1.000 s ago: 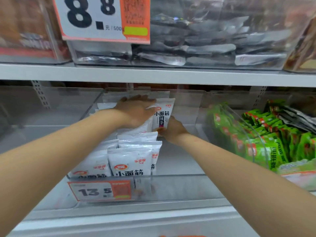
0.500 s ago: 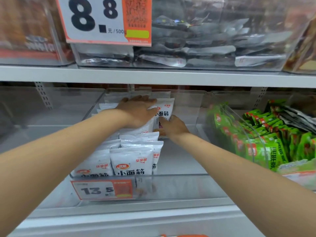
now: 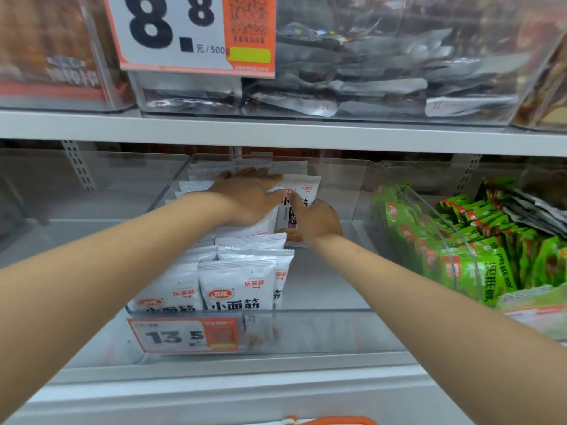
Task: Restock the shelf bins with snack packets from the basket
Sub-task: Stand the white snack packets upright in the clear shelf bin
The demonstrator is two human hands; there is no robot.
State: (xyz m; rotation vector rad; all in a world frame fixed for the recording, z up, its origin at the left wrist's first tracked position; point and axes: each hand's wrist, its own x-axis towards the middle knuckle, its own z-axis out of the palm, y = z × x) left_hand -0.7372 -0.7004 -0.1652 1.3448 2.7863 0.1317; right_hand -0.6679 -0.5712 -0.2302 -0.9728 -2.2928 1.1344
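As left hand (image 3: 248, 197) presses, right (image 3: 317, 220) grips packet (image 3: 303, 186)

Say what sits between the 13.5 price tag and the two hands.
In the head view, a row of white snack packets stands there, running from the price tag back to the left hand and right hand.

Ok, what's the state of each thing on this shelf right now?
left hand: flat, pressing on the rear white packets.
right hand: pinching the upright packet.
white packets: standing in rows, left side of middle bin.
green packets: stacked in right bin.
silver packets: piled loosely, upper bin.
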